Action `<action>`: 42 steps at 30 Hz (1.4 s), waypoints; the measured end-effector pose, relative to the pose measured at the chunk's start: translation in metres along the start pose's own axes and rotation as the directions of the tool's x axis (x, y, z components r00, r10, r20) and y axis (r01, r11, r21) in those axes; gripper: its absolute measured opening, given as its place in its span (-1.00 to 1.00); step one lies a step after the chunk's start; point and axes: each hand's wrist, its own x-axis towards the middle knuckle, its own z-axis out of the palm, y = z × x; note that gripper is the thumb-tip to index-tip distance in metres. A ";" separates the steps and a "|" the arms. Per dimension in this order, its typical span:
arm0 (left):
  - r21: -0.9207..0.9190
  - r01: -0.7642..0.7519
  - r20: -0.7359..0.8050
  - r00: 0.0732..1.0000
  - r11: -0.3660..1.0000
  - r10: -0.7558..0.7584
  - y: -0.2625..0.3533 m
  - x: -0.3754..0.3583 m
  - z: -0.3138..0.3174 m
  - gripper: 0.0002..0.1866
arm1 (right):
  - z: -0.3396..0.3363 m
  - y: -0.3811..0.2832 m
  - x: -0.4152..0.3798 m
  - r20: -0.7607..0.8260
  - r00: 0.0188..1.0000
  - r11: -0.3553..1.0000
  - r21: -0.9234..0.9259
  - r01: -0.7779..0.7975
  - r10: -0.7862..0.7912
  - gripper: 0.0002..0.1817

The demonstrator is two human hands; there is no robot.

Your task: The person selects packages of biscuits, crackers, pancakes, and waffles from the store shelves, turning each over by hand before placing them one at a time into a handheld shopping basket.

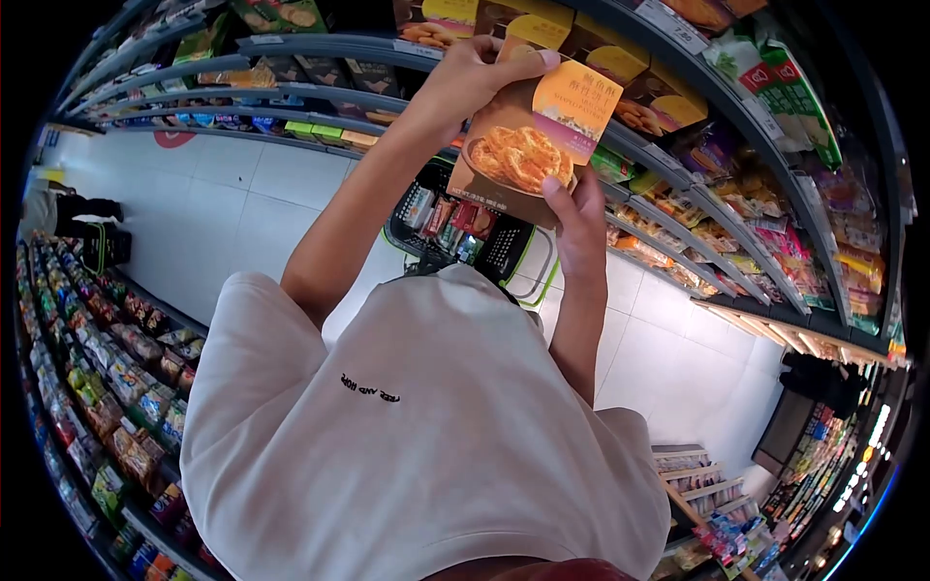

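Observation:
A brown and yellow box of biscuits [518,155], with golden pastries pictured on its front, is held up at the shelf. My left hand [480,82] grips its upper left edge, thumb on the front face. At the lower right corner my right hand [578,213] is closed on the same box, its thumb also on the front. The fingers behind the box are hidden. Below it, partly covered, a black shopping basket [499,254] with green trim contains several packets [450,221].
Similar boxes [538,24] line the shelf just beyond my hands. Shelves of packaged snacks [697,184] curve along the right, and more racks [121,387] stand at the left. A person [77,208] is at the far left on the tiled floor [262,174].

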 end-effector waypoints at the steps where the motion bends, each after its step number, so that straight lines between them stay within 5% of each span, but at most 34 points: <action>1: -0.005 0.029 0.025 0.999 1.000 -0.029 -0.004 -0.001 -0.003 -0.38 | 0.002 0.002 -0.001 -0.025 1.000 1.000 0.015 -0.013 0.014 -0.32; 5: -0.057 0.138 0.061 0.989 0.989 -0.135 -0.016 -0.012 -0.004 -0.23 | 0.006 -0.003 -0.004 -0.124 0.989 0.993 0.101 -0.068 0.080 -0.46; 19: -0.206 0.328 0.228 0.932 0.922 -0.281 -0.029 -0.035 0.016 -0.33 | -0.002 0.003 -0.022 -0.254 0.966 0.998 0.044 -0.033 0.043 -0.50; 23: -0.497 0.443 0.277 0.896 0.746 -0.348 -0.036 -0.031 0.016 -0.41 | 0.003 -0.011 -0.031 -0.132 0.988 0.997 -0.028 0.073 -0.076 -0.33; 25: -0.647 0.542 0.431 0.840 0.537 -0.328 -0.043 -0.028 0.012 -0.49 | 0.004 -0.016 -0.031 -0.076 0.987 0.988 -0.075 0.133 -0.139 -0.24; 28: -0.748 0.453 0.445 0.884 0.485 -0.139 -0.070 -0.036 0.019 -0.47 | 0.004 -0.019 -0.031 0.132 0.986 0.993 0.074 0.092 -0.101 -0.21; 29: -0.675 0.395 0.453 0.888 0.623 -0.073 -0.074 -0.043 0.022 -0.40 | 0.004 -0.015 -0.030 0.167 0.980 0.992 0.079 0.100 -0.112 -0.28; 30: -0.674 0.398 0.455 0.887 0.623 -0.075 -0.078 -0.043 0.022 -0.40 | 0.004 -0.012 -0.030 0.203 0.972 0.991 0.084 0.107 -0.122 -0.34; 33: -0.714 0.620 0.674 0.734 0.327 0.079 -0.095 -0.033 0.018 -0.32 | 0.007 -0.015 -0.034 0.197 0.976 0.993 0.089 0.081 -0.097 -0.38; 37: -0.751 0.585 0.634 0.768 0.306 0.089 -0.081 -0.035 0.018 -0.36 | 0.006 -0.014 -0.033 0.216 0.974 0.994 0.091 0.053 -0.072 -0.41; 40: -0.696 0.357 0.377 0.920 0.624 -0.106 -0.040 -0.041 0.022 -0.42 | 0.005 -0.008 -0.033 0.037 0.995 0.986 0.139 0.092 -0.098 -0.38; 42: -0.620 0.370 0.266 0.929 0.692 -0.258 -0.035 -0.037 0.013 -0.47 | -0.002 -0.005 -0.033 0.026 0.998 0.992 0.115 0.053 -0.056 -0.25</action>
